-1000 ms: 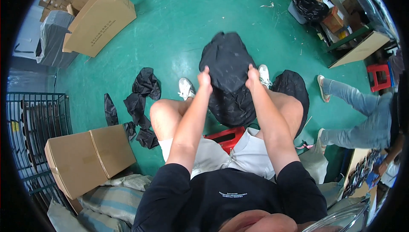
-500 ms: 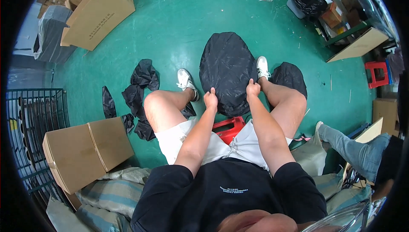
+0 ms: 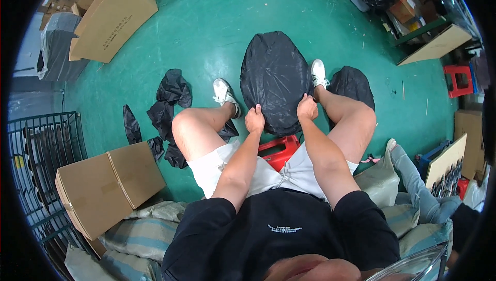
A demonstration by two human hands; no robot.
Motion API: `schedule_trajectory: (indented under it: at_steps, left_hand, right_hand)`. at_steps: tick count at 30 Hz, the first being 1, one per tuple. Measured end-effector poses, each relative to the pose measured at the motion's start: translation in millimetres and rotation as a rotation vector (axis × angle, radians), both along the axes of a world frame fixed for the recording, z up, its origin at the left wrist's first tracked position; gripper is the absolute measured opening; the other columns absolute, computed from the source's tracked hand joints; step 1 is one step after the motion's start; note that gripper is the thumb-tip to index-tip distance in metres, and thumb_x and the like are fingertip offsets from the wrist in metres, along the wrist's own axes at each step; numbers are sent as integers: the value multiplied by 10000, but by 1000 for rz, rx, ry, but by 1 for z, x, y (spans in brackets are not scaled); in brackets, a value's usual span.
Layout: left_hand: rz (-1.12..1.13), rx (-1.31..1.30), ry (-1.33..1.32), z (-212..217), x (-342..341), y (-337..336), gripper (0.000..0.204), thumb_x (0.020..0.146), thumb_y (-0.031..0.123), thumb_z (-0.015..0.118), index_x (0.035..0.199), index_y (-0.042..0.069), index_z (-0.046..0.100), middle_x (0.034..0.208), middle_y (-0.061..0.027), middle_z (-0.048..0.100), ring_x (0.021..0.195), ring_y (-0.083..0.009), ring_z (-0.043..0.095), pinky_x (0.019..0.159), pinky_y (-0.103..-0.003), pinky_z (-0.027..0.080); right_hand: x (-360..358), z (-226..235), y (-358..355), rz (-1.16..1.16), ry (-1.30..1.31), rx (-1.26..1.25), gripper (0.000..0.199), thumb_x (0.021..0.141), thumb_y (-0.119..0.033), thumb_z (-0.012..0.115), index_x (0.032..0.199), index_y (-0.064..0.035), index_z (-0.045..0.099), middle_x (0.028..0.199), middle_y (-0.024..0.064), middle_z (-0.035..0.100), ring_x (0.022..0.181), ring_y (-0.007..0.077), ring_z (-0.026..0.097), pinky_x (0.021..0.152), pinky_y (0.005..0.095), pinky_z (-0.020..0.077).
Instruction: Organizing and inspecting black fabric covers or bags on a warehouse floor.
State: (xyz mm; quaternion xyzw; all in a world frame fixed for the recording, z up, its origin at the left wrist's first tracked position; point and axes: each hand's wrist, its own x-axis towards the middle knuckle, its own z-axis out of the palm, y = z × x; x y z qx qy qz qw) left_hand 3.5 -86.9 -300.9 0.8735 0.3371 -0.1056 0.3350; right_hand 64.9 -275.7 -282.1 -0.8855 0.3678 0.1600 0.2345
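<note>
A black, wrinkled, oval cloth cover (image 3: 274, 82) lies between my feet, looking full and rounded. Whatever fills it is hidden. My left hand (image 3: 254, 119) has its fingers closed on the near left edge of the cover. On the near right edge, my right hand (image 3: 307, 108) grips the same cloth, its thumb pointing away from me. Between my thighs, just behind the cover, a red plastic stool (image 3: 283, 153) shows in part.
Crumpled black cloths (image 3: 173, 87) lie left of my left foot, and a rounded black cloth bundle (image 3: 352, 89) is beyond my right knee. A closed cardboard box (image 3: 111, 180) rests on woven sacks (image 3: 142, 234) at left. Another person's leg (image 3: 416, 183) extends at right.
My hands keep hold of the cover's near edge, with little visible movement. The other person's leg at right has shifted its pose and sits lower in the picture.
</note>
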Motion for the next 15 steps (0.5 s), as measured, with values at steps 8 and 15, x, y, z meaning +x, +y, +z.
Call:
schedule_trajectory:
  at_steps: [8, 15]
  left_hand:
    - [203, -46, -210, -46, -7, 7, 456, 922, 406, 599, 880, -47, 621, 910, -218, 652, 899, -366, 615, 831, -447, 460]
    - [505, -595, -89, -51, -1, 14, 510, 892, 374, 686, 1094, -79, 567, 1043, -152, 627, 953, -224, 562, 880, -326, 436]
  right_hand:
    - [1, -17, 10, -286, -121, 20, 354, 971, -414, 486, 1004, -120, 680, 1183, 178, 573, 1107, 397, 551, 915, 612, 399]
    - [5, -44, -18, -158, -198, 237, 437, 971, -341, 463, 954, 37, 680, 1073, 266, 643, 1051, 404, 591, 923, 458, 451]
